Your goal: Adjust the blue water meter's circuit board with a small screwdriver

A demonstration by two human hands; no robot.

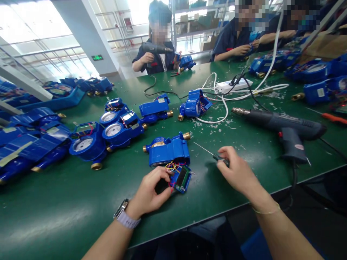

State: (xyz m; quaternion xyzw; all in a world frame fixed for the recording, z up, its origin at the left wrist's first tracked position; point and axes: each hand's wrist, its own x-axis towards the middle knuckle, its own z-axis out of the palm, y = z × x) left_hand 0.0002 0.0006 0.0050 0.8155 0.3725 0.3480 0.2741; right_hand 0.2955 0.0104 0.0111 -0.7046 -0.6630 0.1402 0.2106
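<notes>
Opened blue water meter (168, 151) lies wires exposed; thin screwdriver (208, 152) beside it.

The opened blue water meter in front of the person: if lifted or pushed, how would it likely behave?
The opened blue water meter probably feels heavy for its size, given its brass end fittings. Its display module, under the left hand, joins only by thin coloured wires, so it would likely dangle and strain them.

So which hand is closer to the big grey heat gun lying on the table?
Right. The right hand, holding a thin screwdriver, sits just left of the heat gun. The left hand is farther away, at the open blue meter.
</notes>
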